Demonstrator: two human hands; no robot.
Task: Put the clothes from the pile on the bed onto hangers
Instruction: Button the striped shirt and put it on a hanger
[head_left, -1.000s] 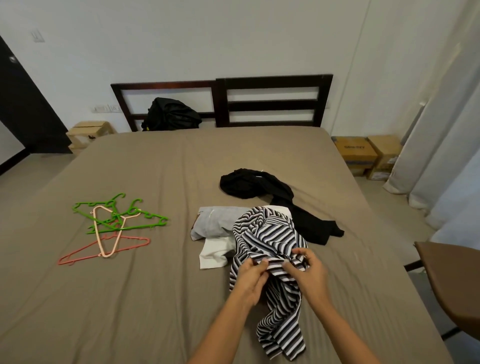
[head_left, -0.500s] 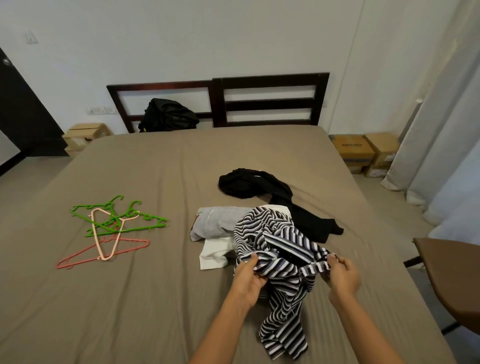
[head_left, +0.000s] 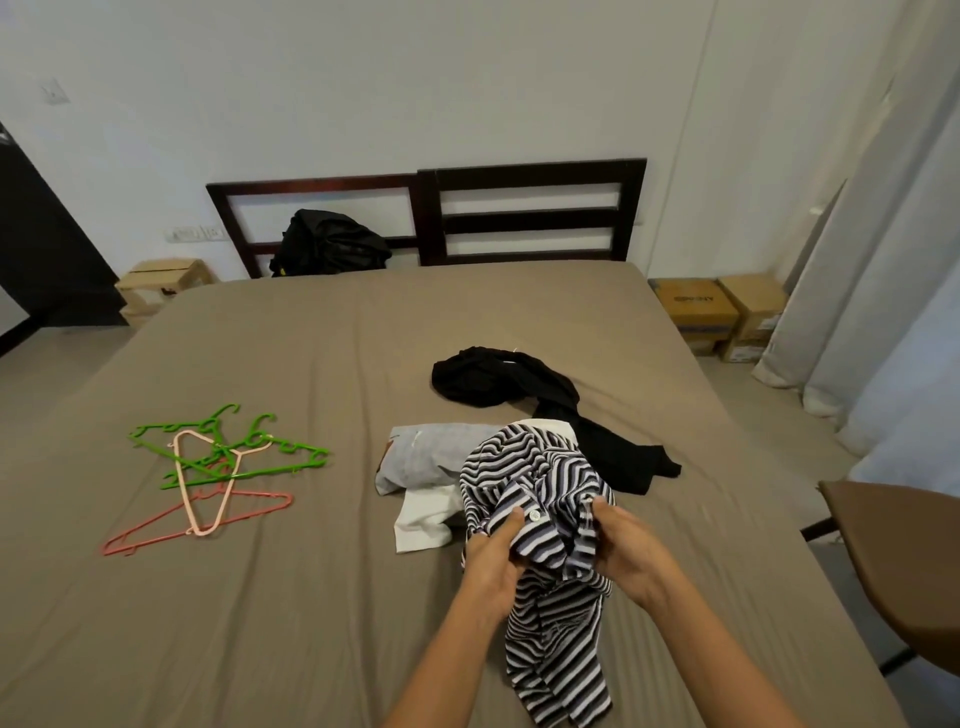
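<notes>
The striped shirt (head_left: 519, 457) is held bunched above the bed (head_left: 311, 597), near its front edge, by both hands. The left hand (head_left: 493, 564) is curled on the left side of the bunch, its thumb laid across the fabric just beside a white button (head_left: 535, 515). The right hand (head_left: 631, 545) is closed on the right side, fingers tucked into the folds. The hands are set close together, with only a fold of shirt between them. From the grip the rest of the shirt is hung down in a twisted strip; whether its end is rested on the sheet cannot be told. Its upper part is draped back over the pile behind

In that pile a grey garment (head_left: 436, 452) is laid to the left, a white garment (head_left: 421, 525) is spread below it and partly covered by the shirt, and a black garment (head_left: 519, 384) is stretched from mid-bed down to the shirt's right. The hangers (head_left: 208, 467), green, pink and red, are heaped in a tangle well apart to the left, untouched. A black bag (head_left: 332, 244) is propped against the headboard (head_left: 530, 223). A wooden stool (head_left: 161, 280) is seen beyond the far left corner, and boxes (head_left: 696, 306) are stacked on the floor to the right beside pale curtains (head_left: 857, 286)
</notes>
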